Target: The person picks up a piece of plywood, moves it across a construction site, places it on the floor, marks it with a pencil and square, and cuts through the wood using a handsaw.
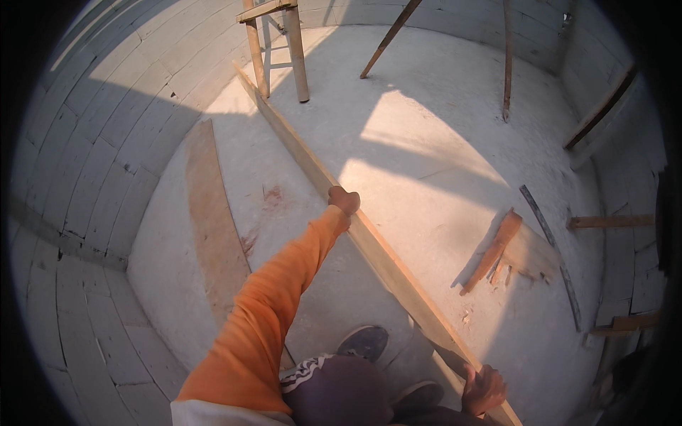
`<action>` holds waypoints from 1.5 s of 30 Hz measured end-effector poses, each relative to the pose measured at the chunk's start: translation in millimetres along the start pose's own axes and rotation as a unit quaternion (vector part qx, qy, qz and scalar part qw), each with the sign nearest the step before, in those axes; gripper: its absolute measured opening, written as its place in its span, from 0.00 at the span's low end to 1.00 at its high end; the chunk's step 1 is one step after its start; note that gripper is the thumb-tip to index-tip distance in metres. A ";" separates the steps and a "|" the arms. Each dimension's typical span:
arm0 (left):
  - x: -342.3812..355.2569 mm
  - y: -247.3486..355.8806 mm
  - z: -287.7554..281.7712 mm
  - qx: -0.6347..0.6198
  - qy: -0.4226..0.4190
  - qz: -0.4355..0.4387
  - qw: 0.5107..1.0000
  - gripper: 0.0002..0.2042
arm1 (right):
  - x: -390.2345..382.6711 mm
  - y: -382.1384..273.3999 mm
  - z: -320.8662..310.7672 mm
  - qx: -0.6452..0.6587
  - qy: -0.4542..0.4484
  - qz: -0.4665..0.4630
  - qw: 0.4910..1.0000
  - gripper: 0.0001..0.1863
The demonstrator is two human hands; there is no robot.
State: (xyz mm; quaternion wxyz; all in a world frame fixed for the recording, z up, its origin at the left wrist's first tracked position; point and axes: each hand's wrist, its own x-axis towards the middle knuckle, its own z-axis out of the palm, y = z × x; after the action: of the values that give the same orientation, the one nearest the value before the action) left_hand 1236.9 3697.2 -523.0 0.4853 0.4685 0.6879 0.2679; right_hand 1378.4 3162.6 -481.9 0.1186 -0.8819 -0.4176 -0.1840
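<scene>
A long wooden plank (398,267) stands on edge and runs from the wooden legs at the far left down to the lower right. Partway along it, my left hand (344,200) is closed over the top edge, its orange-sleeved arm stretched forward. My right hand (484,390) grips the same plank close to my body, at the lower right. Beneath my arms, my knee and dark shoes show beside the plank.
Another flat board (206,206) lies on the floor to the left. At the right are scraps of wood (501,248) and a thin dark strip (550,248). A wooden trestle (298,64) stands at the far end, with slanting poles (389,39) nearby. Block walls (92,163) surround the floor.
</scene>
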 end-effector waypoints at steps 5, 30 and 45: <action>-18.1 20.0 -6.5 0.017 -0.057 -0.003 0.998 0.20 | 10.8 3.9 2.4 0.046 0.006 0.030 0.998 0.22; -22.3 17.3 -29.3 0.195 -0.018 0.120 0.973 0.22 | 9.5 5.2 6.9 0.093 -0.073 0.068 0.991 0.24; -30.0 6.7 -51.3 0.191 0.019 0.149 0.970 0.16 | 22.6 10.7 18.5 0.109 -0.038 0.054 0.992 0.26</action>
State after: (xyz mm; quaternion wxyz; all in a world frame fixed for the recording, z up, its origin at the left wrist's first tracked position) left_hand 1195.0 3677.3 -485.1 0.3280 0.6450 0.6576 0.2095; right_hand 1404.2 3178.3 -489.6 0.2075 -0.8915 -0.3910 -0.0968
